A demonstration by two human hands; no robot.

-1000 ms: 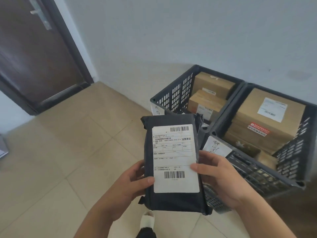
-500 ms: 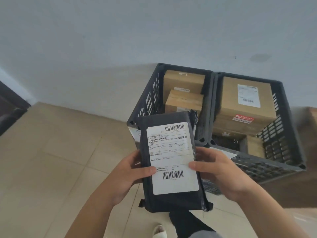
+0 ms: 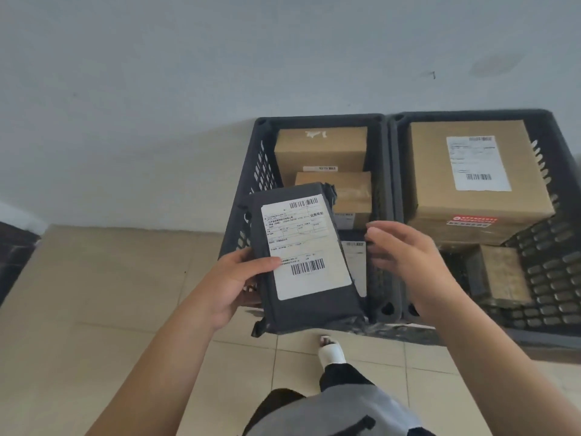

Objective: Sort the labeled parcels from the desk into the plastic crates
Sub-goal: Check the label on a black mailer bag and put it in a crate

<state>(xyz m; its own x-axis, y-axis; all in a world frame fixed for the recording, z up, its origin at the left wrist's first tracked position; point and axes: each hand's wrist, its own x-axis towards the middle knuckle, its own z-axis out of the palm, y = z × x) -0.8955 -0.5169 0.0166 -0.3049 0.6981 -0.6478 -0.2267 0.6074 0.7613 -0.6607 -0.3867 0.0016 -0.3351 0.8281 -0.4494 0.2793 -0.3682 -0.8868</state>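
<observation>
Left hand (image 3: 231,286) grasps the dark parcel (image 3: 309,262) alone, thumb across its white label (image 3: 303,247); right hand (image 3: 405,258) is clear of it, fingers loose, holding nothing.

Parcel held label-up, tilted, above the near wall of the left crate (image 3: 243,221). Step in hand, as I judge it: label read, placement about to follow. Next move calls for lowering the parcel into whichever crate the label points to; text too small to tell which. Left crate holds two brown boxes, the rear box (image 3: 320,149) and a front box (image 3: 349,191) partly hidden by the parcel. Right crate (image 3: 550,272) holds a large labeled box (image 3: 471,177) stacked on others, plus a small box (image 3: 500,272) low at its front. Free room looks limited in both.
</observation>
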